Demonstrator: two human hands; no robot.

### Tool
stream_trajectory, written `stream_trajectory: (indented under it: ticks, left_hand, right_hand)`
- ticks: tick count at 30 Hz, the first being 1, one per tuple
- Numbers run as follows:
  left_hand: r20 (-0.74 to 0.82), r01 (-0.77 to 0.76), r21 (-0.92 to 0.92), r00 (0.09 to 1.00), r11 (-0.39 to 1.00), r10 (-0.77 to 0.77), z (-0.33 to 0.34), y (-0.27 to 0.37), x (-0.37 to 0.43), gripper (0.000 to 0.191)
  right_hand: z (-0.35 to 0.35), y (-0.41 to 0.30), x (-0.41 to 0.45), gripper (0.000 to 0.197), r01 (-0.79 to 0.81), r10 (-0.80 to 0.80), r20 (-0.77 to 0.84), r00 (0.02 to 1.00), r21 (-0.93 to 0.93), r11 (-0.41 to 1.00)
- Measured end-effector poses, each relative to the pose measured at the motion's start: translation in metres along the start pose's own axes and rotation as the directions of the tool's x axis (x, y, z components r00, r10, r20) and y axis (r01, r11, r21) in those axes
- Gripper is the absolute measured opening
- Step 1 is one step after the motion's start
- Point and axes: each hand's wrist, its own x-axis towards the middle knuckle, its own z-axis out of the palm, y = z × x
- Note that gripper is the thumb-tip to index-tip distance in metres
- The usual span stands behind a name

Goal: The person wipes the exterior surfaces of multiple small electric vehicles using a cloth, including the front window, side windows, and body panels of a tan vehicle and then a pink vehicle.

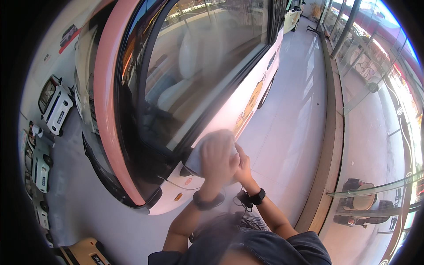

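Note:
Beside the front side window of a pink and white small car [205,127], a blurred, light grey rounded bundle that looks like a cloth [195,155] lies over the door mirror [185,170]. My left hand [217,159] rests on top of it with the fingers pointing away from me, smeared by motion. Against its right edge, my right hand [243,164] has bent fingers and touches or nearly touches the left hand. How far each hand grips the bundle is hard to see. Most of the mirror is hidden. Dark bands are on both wrists, with a thin cable near them.
A windscreen wiper [99,169] lies at the car's front. Right of the car, a smooth floor [281,132] runs along a raised sill [326,145] and glass panels. Several cars stand at left, with a person beside them. A yellow vehicle [78,250] is at lower left; a scooter [361,202] stands behind the glass.

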Motion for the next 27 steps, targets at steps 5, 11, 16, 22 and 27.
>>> stream_trajectory:
  ticks: [5, 11, 16, 22, 27]
  left_hand:
    - [-0.055, -0.177, -0.094, 0.983, 0.98, 0.173, 0.007, 0.002, -0.015, 0.05]
    - [-0.058, -0.285, -0.242, 0.958, 0.927, 0.279, 0.009, -0.006, -0.036, 0.044]
    - [-0.108, -0.372, -0.34, 0.928, 0.864, 0.357, 0.018, -0.026, -0.061, 0.039]
    - [-0.034, -0.302, -0.376, 0.949, 0.876, 0.313, 0.041, -0.049, -0.093, 0.043]
    - [-0.059, -0.067, -0.53, 0.997, 0.845, 0.042, 0.039, -0.056, -0.083, 0.05]
  right_hand:
    - [0.01, 0.011, -0.016, 0.066, 0.142, -0.139, -0.199, 0.97, 0.004, 0.99]
    - [0.032, 0.026, -0.042, 0.07, 0.175, -0.268, -0.415, 0.869, -0.249, 0.953]
    - [0.041, 0.038, -0.056, 0.071, 0.214, -0.448, -0.454, 0.77, -0.478, 0.852]
    - [0.017, 0.034, -0.067, 0.072, 0.301, -0.603, -0.155, 0.783, -0.754, 0.584]
    - [0.006, -0.021, -0.034, 0.068, 0.38, -0.575, 0.143, 0.805, -0.869, 0.316]
